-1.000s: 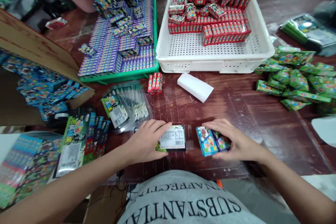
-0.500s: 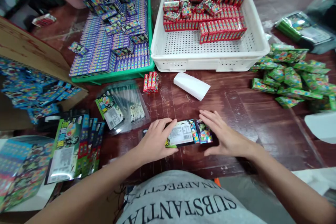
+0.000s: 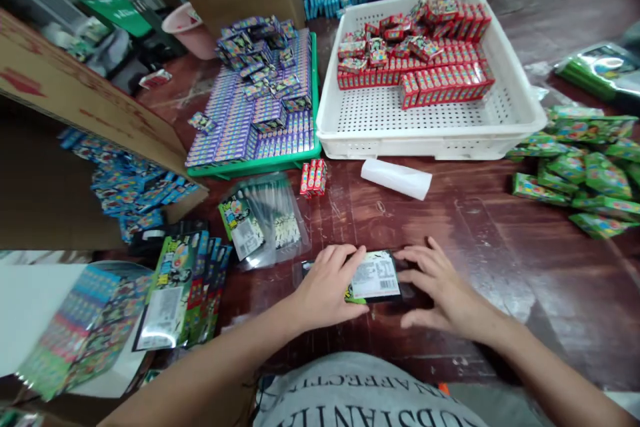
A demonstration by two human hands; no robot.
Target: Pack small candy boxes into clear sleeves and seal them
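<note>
The printed packet (image 3: 376, 276) at lower centre could skew if the left hand (image 3: 330, 290) across it, whether pinching I cannot tell, presses unevenly beside the spread-fingered right hand (image 3: 445, 290).

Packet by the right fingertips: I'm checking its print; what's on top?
The left hand lies over part of the packet, hiding whatever is printed there. A white label shows toward its right end. Its underside is covered.
</note>
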